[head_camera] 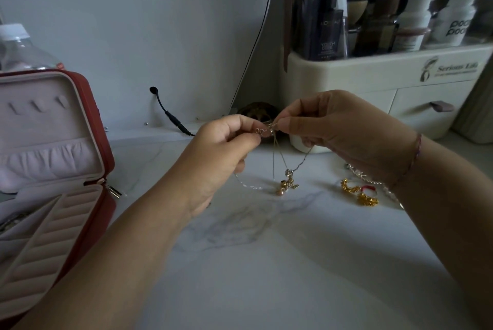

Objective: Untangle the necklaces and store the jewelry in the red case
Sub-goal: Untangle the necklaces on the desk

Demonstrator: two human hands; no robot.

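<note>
We see left hand (226, 142) raised above marble table (266, 263), fingertips pinching clasp end of thin necklaces (276, 158); right hand (341, 132) just beside it, thumb and forefinger pinching same chains; chains hang down between hands, pendants (287, 182) resting on table; red case (102, 126) stands open at left edge, well apart from hands; gold earrings (368, 200) lie on table near right wrist; cream organizer (373, 70) stands behind.
</note>
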